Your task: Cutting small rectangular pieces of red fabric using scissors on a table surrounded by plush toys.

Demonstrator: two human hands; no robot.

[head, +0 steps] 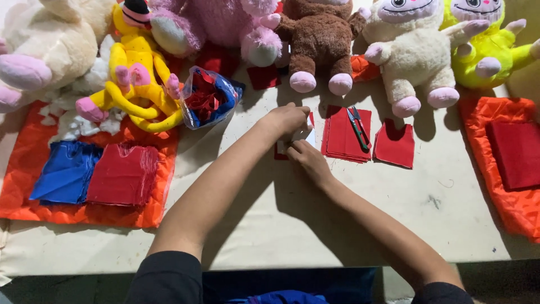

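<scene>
We see both hands meet at mid-table over a small white piece [305,135] lying on a red cloth piece [279,152]. The left hand [288,119] curls knuckles-up, its fingers closed down on the white piece's upper edge; the right hand [306,157] comes in from below, fingertips pressed to the lower edge. Whether either hand truly pinches the piece or only pins it flat, we cannot tell. Both forearms stretch out long from dark sleeves at the near edge and converge in a narrow V.

Bare cream table [270,225] lies open beneath and between the arms, all the way back to the near edge. Just right of the hands sits a stack of red pieces [337,138] with snips [358,128] on top, their long axis running away from us and tips leaning near-right. Beside that lies a single red vest-shaped piece [394,145], neck notch pointing away.

To the left, a clear bag of red scraps [207,98] rests near the left wrist, and beyond it blue pieces [66,171] and red pieces [124,173] sit on orange cloth [84,214]. Plush toys [320,39] line the far edge. More orange cloth [495,169] bearing a dark red stack [516,153] fills the right edge.
</scene>
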